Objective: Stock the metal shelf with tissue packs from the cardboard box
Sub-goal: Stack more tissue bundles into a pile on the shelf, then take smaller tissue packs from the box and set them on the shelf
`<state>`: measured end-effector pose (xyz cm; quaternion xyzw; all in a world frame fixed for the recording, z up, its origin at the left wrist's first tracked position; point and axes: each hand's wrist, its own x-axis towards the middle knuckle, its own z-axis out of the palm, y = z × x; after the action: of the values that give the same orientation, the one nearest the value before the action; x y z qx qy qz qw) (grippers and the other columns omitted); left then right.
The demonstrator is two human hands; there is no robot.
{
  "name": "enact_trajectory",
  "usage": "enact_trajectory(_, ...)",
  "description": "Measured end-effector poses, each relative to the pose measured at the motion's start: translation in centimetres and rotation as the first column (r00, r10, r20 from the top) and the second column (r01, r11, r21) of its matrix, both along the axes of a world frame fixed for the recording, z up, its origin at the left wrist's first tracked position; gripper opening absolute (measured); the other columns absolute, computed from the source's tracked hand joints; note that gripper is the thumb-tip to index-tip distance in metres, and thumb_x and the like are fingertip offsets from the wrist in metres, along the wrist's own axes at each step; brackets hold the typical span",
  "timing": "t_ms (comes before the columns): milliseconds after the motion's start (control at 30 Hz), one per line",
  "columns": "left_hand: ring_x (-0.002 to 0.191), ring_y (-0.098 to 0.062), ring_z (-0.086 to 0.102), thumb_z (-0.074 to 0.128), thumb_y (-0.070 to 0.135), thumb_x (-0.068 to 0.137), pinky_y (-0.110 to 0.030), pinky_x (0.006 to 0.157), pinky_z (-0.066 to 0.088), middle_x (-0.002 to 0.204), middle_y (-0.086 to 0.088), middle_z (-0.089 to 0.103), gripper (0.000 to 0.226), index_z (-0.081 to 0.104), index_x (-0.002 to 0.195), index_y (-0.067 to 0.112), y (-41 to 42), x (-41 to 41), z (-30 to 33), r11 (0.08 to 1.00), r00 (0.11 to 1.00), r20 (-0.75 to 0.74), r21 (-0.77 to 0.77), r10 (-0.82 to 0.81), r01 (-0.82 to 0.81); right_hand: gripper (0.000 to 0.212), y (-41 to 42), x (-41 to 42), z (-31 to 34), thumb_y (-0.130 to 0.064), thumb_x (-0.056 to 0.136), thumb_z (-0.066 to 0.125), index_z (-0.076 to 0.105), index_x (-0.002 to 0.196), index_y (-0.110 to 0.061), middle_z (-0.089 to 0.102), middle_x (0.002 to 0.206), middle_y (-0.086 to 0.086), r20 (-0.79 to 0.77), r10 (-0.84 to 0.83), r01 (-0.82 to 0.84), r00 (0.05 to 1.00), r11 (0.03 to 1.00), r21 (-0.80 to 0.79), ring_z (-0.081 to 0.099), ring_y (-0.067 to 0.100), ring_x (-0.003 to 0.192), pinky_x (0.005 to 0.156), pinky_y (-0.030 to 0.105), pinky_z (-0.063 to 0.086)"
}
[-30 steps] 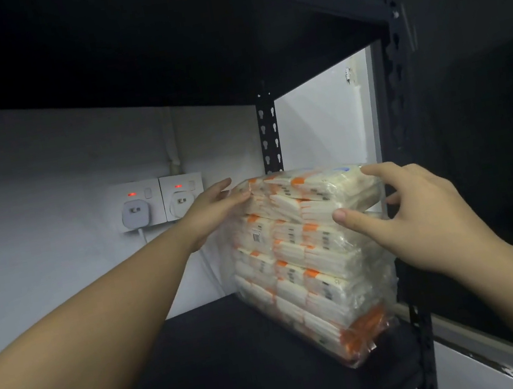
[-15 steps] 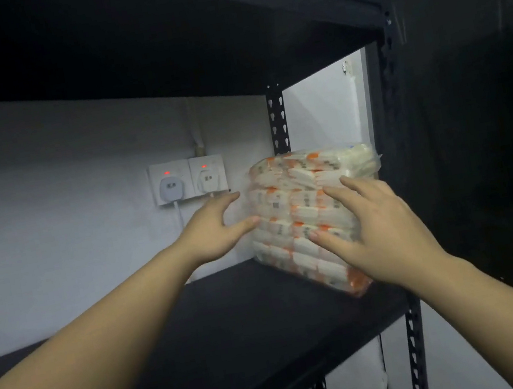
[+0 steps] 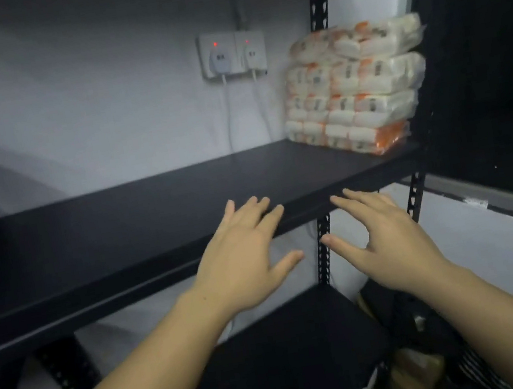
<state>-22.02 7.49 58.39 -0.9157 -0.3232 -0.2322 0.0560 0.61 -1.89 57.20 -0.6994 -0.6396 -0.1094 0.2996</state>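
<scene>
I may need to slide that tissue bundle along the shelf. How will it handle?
The tissue bundle is probably light and squashy: soft packs in loose plastic wrap. The glossy wrap likely slides easily on the shelf. Standing tall, it may tip if pushed high.

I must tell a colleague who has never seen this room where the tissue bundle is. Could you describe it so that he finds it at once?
Look at the black metal shelf against the white wall. At the shelf's far right end, beside the perforated upright, stands the tissue bundle. It is the only item on that board: white and orange packs stacked in clear wrap, right of two wall sockets with red lights.
</scene>
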Motion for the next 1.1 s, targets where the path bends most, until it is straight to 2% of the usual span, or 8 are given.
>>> enact_trajectory(67, 0.159, -0.018, 0.010, 0.047, 0.068, 0.098, -0.035, 0.127, -0.008, 0.170, -0.001, 0.023, 0.081, 0.030, 0.162, 0.022, -2.0, -1.3, -3.0, 1.000, 1.000, 0.005, -0.005, -0.027, 0.027, 0.072, -1.3, -1.4, -2.9, -0.066, 0.092, 0.056, 0.046, 0.154, -0.030, 0.044, 0.158, -0.007, -0.009, 0.017, -0.018, 1.000, 0.999, -0.026, 0.032, 0.012, 0.146, 0.120, 0.036, 0.029)
enact_trajectory(233, 0.159, -0.015, 0.010, 0.045, 0.067, 0.099, -0.033, 0.129, -0.002, 0.172, 0.002, 0.019, 0.080, 0.024, 0.164, 0.026, -5.0, -4.4, -11.8, 0.968, 0.999, 0.002, -0.251, 0.033, -0.031, 0.069, -3.6, -3.8, -11.4, -0.063, 0.093, 0.059, 0.052, 0.150, -0.025, 0.051, 0.153, -0.003, -0.079, 0.067, -0.079, 0.995, 0.984, -0.158, 0.039, 0.013, 0.142, 0.118, 0.037, 0.035)
enact_trajectory(467, 0.158, -0.016, 0.015, 0.051, 0.062, 0.099, -0.033, 0.128, 0.006, 0.170, 0.001, 0.025, 0.078, 0.027, 0.163, 0.024, -7.7, -8.9, -25.3, 0.786, 0.978, -0.080, -0.585, 0.191, -0.201, 0.064, -4.4, -5.7, -23.8, -0.054, 0.094, 0.066, 0.055, 0.148, -0.023, 0.054, 0.151, -0.001, -0.243, 0.126, -0.216, 0.962, 0.895, -0.391, 0.042, 0.016, 0.141, 0.115, 0.032, 0.036)
enact_trajectory(600, 0.154, -0.018, 0.022, 0.057, 0.058, 0.099, -0.032, 0.125, 0.022, 0.166, 0.001, 0.032, 0.076, 0.033, 0.161, 0.023, -10.1, -11.9, -33.9, 0.620, 0.943, -0.144, -0.723, 0.299, -0.306, 0.064, -5.4, -7.5, -31.3, -0.053, 0.095, 0.064, 0.055, 0.149, -0.020, 0.053, 0.151, -0.001, -0.362, 0.132, -0.321, 0.923, 0.783, -0.533, 0.044, 0.017, 0.142, 0.117, 0.036, 0.038)
enact_trajectory(767, 0.135, -0.021, 0.048, 0.063, 0.061, 0.093, -0.032, 0.110, 0.040, 0.148, -0.001, 0.053, 0.070, 0.049, 0.152, 0.025, -14.3, -15.2, -43.9, 0.326, 0.862, -0.249, -0.851, 0.442, -0.413, 0.066, -7.7, -10.2, -40.5, -0.057, 0.094, 0.063, 0.057, 0.146, -0.018, 0.058, 0.147, 0.000, -0.437, 0.139, -0.425, 0.889, 0.608, -0.671, 0.050, 0.019, 0.136, 0.114, 0.037, 0.042)
enact_trajectory(867, 0.129, -0.020, 0.054, 0.069, 0.054, 0.092, -0.026, 0.102, 0.039, 0.142, 0.001, 0.058, 0.064, 0.054, 0.147, 0.024, -16.8, -17.0, -48.5, 0.174, 0.787, -0.274, -0.885, 0.553, -0.431, 0.065, -8.3, -11.7, -44.9, -0.056, 0.091, 0.067, 0.059, 0.144, -0.019, 0.060, 0.144, -0.001, -0.459, 0.120, -0.449, 0.881, 0.518, -0.728, 0.053, 0.017, 0.133, 0.110, 0.025, 0.038)
enact_trajectory(933, 0.132, -0.022, 0.053, 0.071, 0.051, 0.092, -0.029, 0.104, 0.040, 0.144, 0.001, 0.056, 0.063, 0.055, 0.146, 0.025, -18.3, -18.3, -51.8, 0.083, 0.719, -0.310, -0.887, 0.622, -0.455, 0.068, -8.3, -12.7, -47.9, -0.060, 0.089, 0.066, 0.059, 0.144, -0.020, 0.061, 0.144, 0.000, -0.460, 0.113, -0.455, 0.881, 0.469, -0.757, 0.054, 0.019, 0.134, 0.108, 0.026, 0.038)
enact_trajectory(1100, 0.120, -0.024, 0.061, 0.068, 0.054, 0.091, -0.024, 0.086, 0.038, 0.138, -0.001, 0.061, 0.066, 0.049, 0.149, 0.028, -21.1, -21.3, -60.1, -0.108, 0.579, -0.432, -0.854, 0.692, -0.509, 0.064, -7.2, -15.6, -55.7, -0.057, 0.089, 0.071, 0.061, 0.143, -0.025, 0.064, 0.140, 0.001, -0.431, 0.115, -0.440, 0.895, 0.391, -0.808, 0.059, 0.021, 0.128, 0.103, 0.028, 0.043)
